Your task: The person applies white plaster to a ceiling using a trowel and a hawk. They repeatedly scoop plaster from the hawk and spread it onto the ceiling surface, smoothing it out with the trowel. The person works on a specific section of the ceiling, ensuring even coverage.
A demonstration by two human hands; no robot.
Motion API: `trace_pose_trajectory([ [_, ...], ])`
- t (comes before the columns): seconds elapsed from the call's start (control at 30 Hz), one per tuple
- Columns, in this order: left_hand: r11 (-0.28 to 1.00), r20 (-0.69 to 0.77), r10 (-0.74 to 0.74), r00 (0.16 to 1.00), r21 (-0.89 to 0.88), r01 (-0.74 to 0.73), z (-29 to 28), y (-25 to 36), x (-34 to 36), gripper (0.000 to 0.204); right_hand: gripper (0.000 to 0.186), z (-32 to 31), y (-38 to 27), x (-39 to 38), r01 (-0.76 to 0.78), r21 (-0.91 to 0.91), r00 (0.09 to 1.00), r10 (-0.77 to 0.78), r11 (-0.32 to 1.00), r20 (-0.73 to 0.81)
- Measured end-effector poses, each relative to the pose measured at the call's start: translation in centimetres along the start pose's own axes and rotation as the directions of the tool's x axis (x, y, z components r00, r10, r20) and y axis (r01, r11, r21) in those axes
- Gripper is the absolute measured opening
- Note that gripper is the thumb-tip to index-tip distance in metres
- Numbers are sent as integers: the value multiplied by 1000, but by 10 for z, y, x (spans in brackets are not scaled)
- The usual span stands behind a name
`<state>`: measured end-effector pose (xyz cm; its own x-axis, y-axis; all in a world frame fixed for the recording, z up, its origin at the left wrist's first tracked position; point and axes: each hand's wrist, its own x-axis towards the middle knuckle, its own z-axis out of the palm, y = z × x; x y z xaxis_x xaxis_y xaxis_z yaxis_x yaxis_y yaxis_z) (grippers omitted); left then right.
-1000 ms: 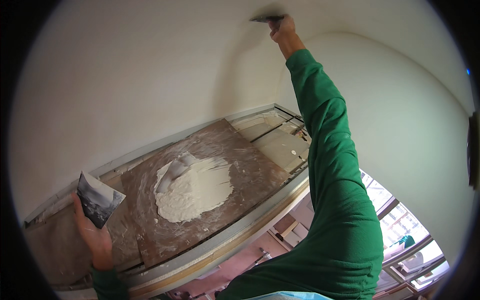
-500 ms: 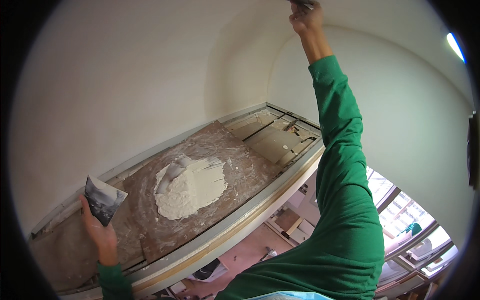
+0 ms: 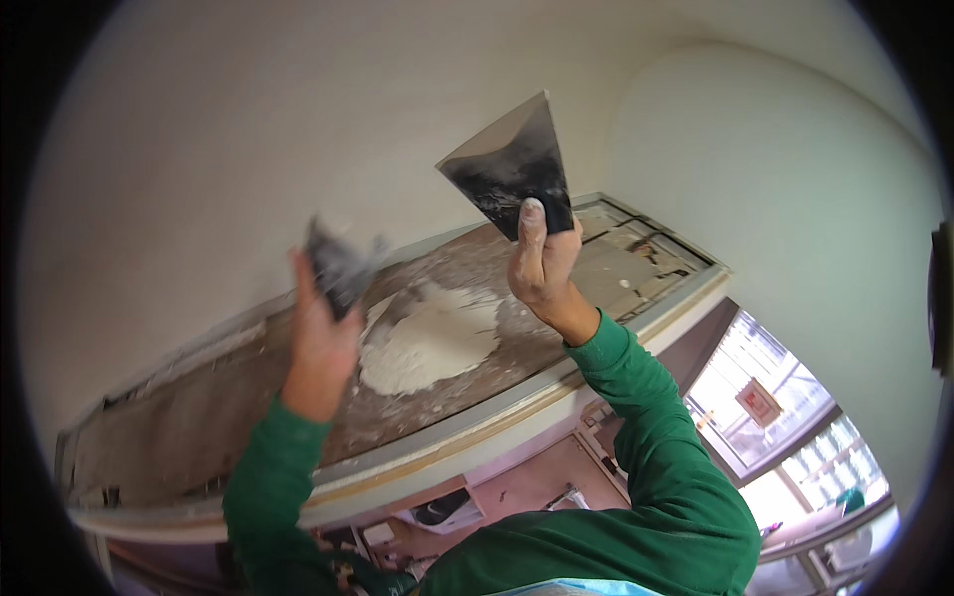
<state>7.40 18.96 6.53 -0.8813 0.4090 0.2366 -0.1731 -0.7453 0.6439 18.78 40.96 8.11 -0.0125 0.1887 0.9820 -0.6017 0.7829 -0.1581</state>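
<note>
The right hand [image 3: 545, 263] has descended from high on the wall [image 3: 248, 149] to above-right of the white paste [image 3: 432, 343], fingers closed around the broad scraper [image 3: 512, 169]. The left hand [image 3: 323, 348], shifted toward the paste's left, grips a blurred second scraper [image 3: 338, 273]; finger spread unclear. The wall stroke appears interrupted.

A plain green long-sleeved top [image 3: 556, 546] clothes the person, its soft fabric creased along the right sleeve [image 3: 661, 432]. The left sleeve [image 3: 268, 487] matches. Snug cuffs [image 3: 600, 345] end at the wrists. Whitish smears mark the thumb [image 3: 533, 223] of the bare right hand [image 3: 545, 260]. Pale blue material [image 3: 581, 588] shows lowest.
</note>
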Motion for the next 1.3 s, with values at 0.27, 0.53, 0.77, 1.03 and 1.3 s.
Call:
trace_pose_trajectory([
  [0.27,994,12,-45,999,-96,46,84,-30,-26,38,24,28,-16,-20,187,123,982,-190,975,15],
  [0.53,989,90,43,995,137,-55,50,7,-31,65,29,14,165,-39,-642,-208,738,668,738,93],
  [0.77,896,-140,308,941,375,-238,-125,52,-1,58,24,1,291,-47,-930,360,64,939,-66,337],
  [1.03,843,-303,337,891,519,-142,-187,68,-9,65,25,58,356,-59,-944,278,-87,947,-177,310],
  [1.3,948,-265,211,941,290,-131,-173,70,-6,56,21,94,388,-41,-989,82,-118,989,-126,94],
])
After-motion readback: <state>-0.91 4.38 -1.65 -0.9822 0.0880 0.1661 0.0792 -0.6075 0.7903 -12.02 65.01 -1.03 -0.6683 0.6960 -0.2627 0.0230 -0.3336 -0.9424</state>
